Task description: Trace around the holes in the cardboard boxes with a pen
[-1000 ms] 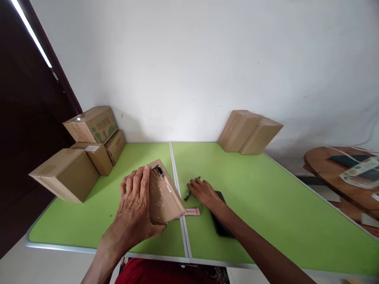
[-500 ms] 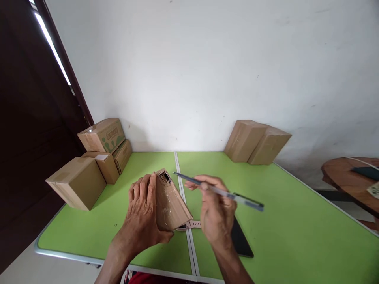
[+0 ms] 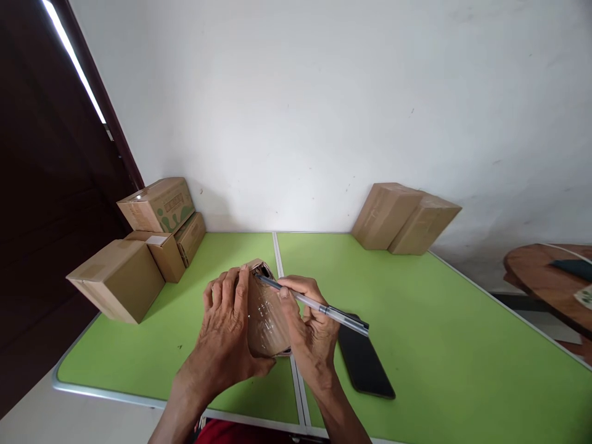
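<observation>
A small taped carton [image 3: 268, 320] is gripped along its left side by the fingers of the left hand [image 3: 225, 320], near the worktop's [image 3: 430, 345] front edge. A pen [image 3: 319, 306] is pinched in the fingers of the right hand [image 3: 312, 327], its tip at the carton's torn top corner. Green print and illegible box lettering are noted on the upper box [image 3: 160, 203], back-left corner; a blank-looking white label [image 3: 157, 240] is seen below.

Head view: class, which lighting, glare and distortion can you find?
Head view: bright strip beside the door; soft shadow on the wall near the stacked boxes; glints on the taped package; boxes at right seem stretched outward by the lens.
</observation>
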